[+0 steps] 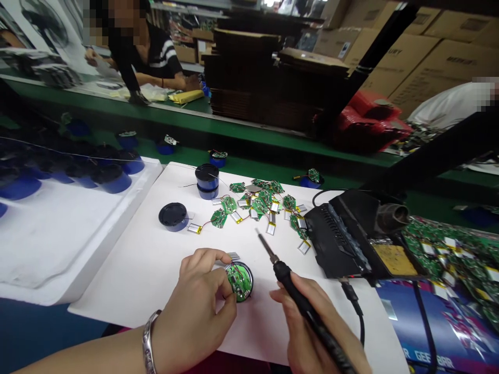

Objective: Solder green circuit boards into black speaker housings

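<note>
My left hand [205, 298], with a silver bracelet at the wrist, grips the near-left edge of a round green circuit board [242, 280]. The board sits in a dark round rim, with thin red wires over it; a small silver battery [233, 256] shows just beyond. In my right hand [312, 322] is a black soldering iron [290, 280], fingers wrapped round its handle. Its metal tip points up and left, above the white table and apart from the board. Farther off lies a pile of green circuit boards [265, 200] with small silver batteries wired to them.
Dark blue round housings stand singly [173, 217] and stacked [207, 182] beyond my left hand. A black soldering station [339, 239] with a yellow sponge [393, 259] is at the right. More housings fill a white foam tray [78, 249] at left. Across the bench sits a co-worker [156, 57].
</note>
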`<state>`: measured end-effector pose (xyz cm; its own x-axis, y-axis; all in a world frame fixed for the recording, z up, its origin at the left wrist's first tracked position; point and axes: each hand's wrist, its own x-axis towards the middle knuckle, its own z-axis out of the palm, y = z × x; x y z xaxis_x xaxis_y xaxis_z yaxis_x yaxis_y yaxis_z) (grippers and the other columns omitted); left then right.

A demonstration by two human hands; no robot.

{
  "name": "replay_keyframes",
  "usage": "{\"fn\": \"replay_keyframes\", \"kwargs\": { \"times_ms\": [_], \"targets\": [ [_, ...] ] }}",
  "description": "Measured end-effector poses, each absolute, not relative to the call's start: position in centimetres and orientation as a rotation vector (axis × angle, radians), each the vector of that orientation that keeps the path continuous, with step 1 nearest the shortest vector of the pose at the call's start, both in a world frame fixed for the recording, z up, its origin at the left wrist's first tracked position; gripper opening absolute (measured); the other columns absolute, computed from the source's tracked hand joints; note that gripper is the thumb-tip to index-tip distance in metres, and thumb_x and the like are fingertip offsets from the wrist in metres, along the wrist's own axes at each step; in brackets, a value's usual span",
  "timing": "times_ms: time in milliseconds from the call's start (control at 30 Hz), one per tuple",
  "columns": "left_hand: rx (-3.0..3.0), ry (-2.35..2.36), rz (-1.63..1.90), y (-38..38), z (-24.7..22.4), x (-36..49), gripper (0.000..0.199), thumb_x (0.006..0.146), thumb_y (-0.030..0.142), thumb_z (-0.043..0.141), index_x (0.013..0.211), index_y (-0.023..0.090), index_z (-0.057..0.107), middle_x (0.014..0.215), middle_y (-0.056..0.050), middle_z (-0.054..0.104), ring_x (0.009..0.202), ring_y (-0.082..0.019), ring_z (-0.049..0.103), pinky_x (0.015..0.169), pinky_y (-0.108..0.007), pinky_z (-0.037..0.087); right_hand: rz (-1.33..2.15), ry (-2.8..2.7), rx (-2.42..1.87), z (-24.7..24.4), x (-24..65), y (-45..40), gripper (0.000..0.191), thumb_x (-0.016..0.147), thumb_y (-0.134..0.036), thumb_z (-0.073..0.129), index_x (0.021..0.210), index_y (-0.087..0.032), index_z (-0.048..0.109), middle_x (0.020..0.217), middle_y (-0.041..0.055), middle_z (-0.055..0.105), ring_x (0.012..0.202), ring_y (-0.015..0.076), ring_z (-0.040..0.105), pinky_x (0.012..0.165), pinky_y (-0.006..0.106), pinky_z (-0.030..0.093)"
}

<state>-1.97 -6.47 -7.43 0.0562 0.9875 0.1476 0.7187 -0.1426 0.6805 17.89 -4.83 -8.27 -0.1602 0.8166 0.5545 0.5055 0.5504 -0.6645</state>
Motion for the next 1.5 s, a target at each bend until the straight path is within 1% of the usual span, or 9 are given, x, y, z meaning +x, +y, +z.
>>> {"fn": "replay_keyframes", "kwargs": {
  "times_ms": [100,167,233,300,467,733,1100,1267,1500],
  "targets": [
    [1.909,1.709,0.832,-6.5,-7.5,-1.8,0.017,0.068,0.004,0.057,0.063,0.02,0.054,0.1,-0.006,0.063,0.112,-0.031,0.052,0.086,-0.049,0.042,0.424,-1.643,-1.228,-7.1,18.5,-5.0,0.021,0.091,-0.027,0.062,0.109,-0.019,0.068,0.078,0.0035,0.072,0.064,0.0179,0.071,0.058,0.027,0.06],
    [1.897,1.702,0.823,-6.5,-7.4,-1.7,0.017,0.067,0.004,0.056,0.062,0.02,0.052,0.098,-0.006,0.063,0.112,-0.031,0.052,0.087,-0.049,0.042,0.44,-1.591,-1.288,-6.4,18.5,-4.8,0.016,0.089,-0.031,0.065,0.099,-0.019,0.069,0.069,0.002,0.068,0.054,0.0153,0.066,0.048,0.023,0.054],
    [1.887,1.695,0.821,-6.5,-7.4,-1.6,0.018,0.067,0.004,0.056,0.062,0.02,0.052,0.097,-0.006,0.063,0.112,-0.031,0.052,0.087,-0.049,0.043,0.509,-1.59,-1.199,-5.7,18.4,-4.4,0.009,0.086,-0.028,0.066,0.088,-0.019,0.064,0.066,-0.0003,0.064,0.049,0.0123,0.061,0.045,0.021,0.049],
    [1.881,1.689,0.821,-6.5,-7.3,-1.6,0.018,0.067,0.003,0.055,0.063,0.021,0.052,0.095,-0.006,0.062,0.112,-0.03,0.051,0.087,-0.048,0.043,0.631,-1.608,-1.045,-5.2,18.2,-4.0,0.009,0.086,-0.023,0.063,0.082,-0.021,0.056,0.063,-0.0027,0.059,0.05,0.0114,0.058,0.046,0.021,0.047],
    [1.875,1.691,0.815,-6.5,-7.3,-1.6,0.019,0.066,0.002,0.055,0.063,0.02,0.051,0.096,-0.006,0.062,0.112,-0.03,0.051,0.085,-0.048,0.043,0.816,-1.684,-0.996,-4.7,18.4,-3.6,0.013,0.089,-0.018,0.057,0.08,-0.022,0.048,0.059,-0.0053,0.048,0.049,0.0099,0.049,0.044,0.02,0.041],
    [1.812,1.675,0.788,-6.3,-7.1,-1.6,0.02,0.067,0.0,0.054,0.062,0.019,0.05,0.097,-0.005,0.06,0.113,-0.029,0.05,0.088,-0.047,0.041,0.83,-1.781,-1.056,-5.0,18.8,-3.7,0.014,0.087,-0.019,0.056,0.078,-0.022,0.046,0.057,-0.0049,0.048,0.048,0.0104,0.045,0.043,0.022,0.034],
    [1.74,1.663,0.728,-6.2,-6.9,-1.5,0.02,0.067,0.0,0.054,0.062,0.019,0.048,0.096,-0.004,0.059,0.116,-0.029,0.048,0.092,-0.047,0.039,0.828,-1.788,-1.099,-5.1,18.8,-3.9,0.014,0.085,-0.02,0.058,0.076,-0.023,0.046,0.056,-0.0054,0.047,0.048,0.0109,0.045,0.044,0.023,0.031],
    [1.728,1.664,0.726,-6.1,-6.9,-1.6,0.02,0.066,0.0,0.055,0.061,0.018,0.049,0.098,-0.005,0.059,0.115,-0.028,0.048,0.092,-0.047,0.039,0.732,-1.802,-1.116,-4.6,18.2,-4.2,0.015,0.084,-0.02,0.059,0.075,-0.023,0.046,0.056,-0.0055,0.048,0.046,0.0104,0.044,0.044,0.024,0.032],
    [1.705,1.664,0.713,-6.1,-6.8,-1.5,0.019,0.064,0.001,0.055,0.059,0.018,0.05,0.098,-0.004,0.061,0.116,-0.028,0.048,0.092,-0.048,0.039,0.657,-1.913,-0.892,-3.7,18.2,-3.7,0.018,0.079,-0.008,0.061,0.075,-0.021,0.049,0.06,-0.0033,0.049,0.052,0.0105,0.047,0.05,0.025,0.036]
  ]
}}
